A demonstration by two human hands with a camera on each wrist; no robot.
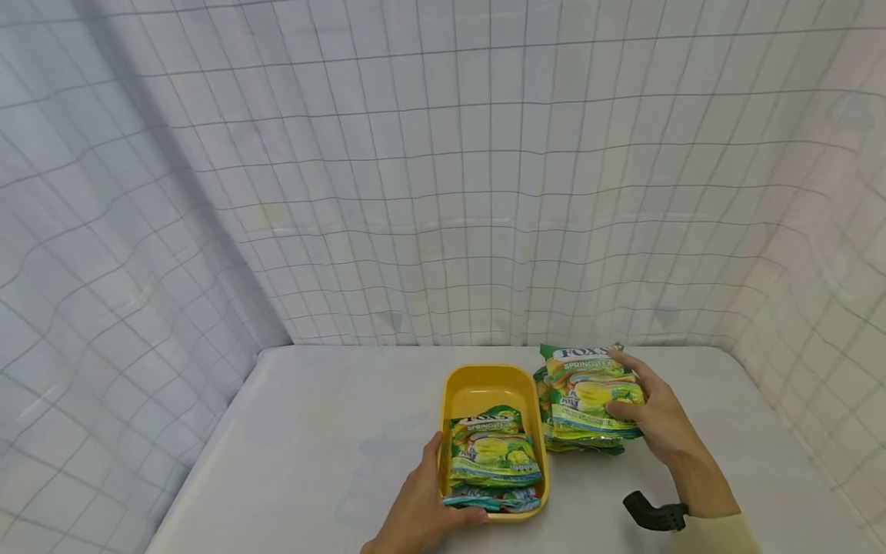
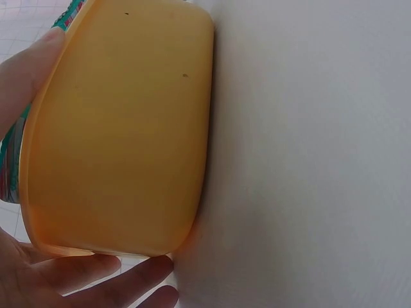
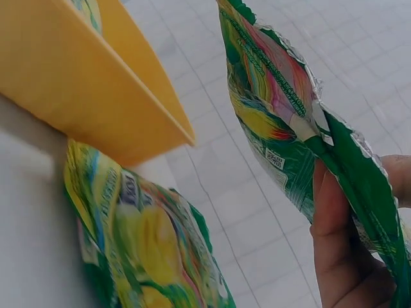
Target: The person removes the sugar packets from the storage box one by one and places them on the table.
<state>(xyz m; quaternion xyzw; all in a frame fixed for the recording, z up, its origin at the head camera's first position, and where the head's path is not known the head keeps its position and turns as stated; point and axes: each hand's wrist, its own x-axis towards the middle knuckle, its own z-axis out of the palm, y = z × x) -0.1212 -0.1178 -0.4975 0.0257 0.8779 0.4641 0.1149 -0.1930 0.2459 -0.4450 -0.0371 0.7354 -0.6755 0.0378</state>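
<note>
Spreading beneath it all, the white table (image 1: pixel 311 431) carries the yellow tub (image 1: pixel 484 388), its long axis running away from you, stacked bags (image 1: pixel 494 458) in its near half. Just right of it lies a pile (image 1: pixel 542 396). Your left hand (image 1: pixel 422 496) grips the tub's near-left corner; your right hand (image 1: pixel 664 419) pinches one bag (image 1: pixel 584 385) by its right side, above the pile, with the tub off to its left. That bag looks glossy, green and yellow, lettered FOX'S.

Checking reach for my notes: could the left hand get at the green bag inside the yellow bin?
Probably yes: the left hand holds the yellow bin, whose top is open, and nothing covers the green bag.
</note>
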